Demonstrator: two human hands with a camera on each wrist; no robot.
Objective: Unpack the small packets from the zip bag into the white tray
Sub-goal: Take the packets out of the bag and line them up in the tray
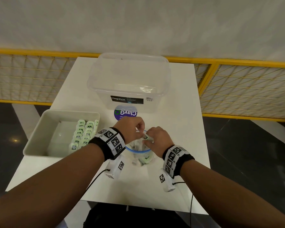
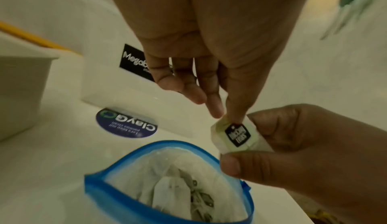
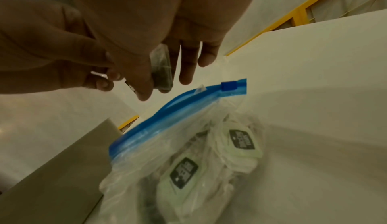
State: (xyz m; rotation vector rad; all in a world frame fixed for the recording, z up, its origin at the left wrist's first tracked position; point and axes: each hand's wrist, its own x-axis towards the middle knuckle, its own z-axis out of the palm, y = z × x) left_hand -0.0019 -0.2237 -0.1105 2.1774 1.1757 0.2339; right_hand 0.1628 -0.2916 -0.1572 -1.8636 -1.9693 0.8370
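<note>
Both hands pinch one packet (image 2: 237, 135) above the zip bag (image 2: 167, 178): right hand (image 2: 303, 144) fingers (image 2: 230, 164) grip, left hand (image 2: 199, 45) fingertips (image 2: 236, 111) pinch lightly; a mistimed release could drop it back in.

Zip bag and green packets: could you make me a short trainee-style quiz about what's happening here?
1. True or false: the zip bag is sealed.
2. Which hands touch the small packet held above the bag? A) left hand only B) right hand only C) both
3. Fill in: the packets already unpacked stand in rows in the white ____.

Key
1. False; its blue mouth gapes open, with more packets inside.
2. C; the left hand and right hand both pinch it.
3. tray, left of the bag.
</note>
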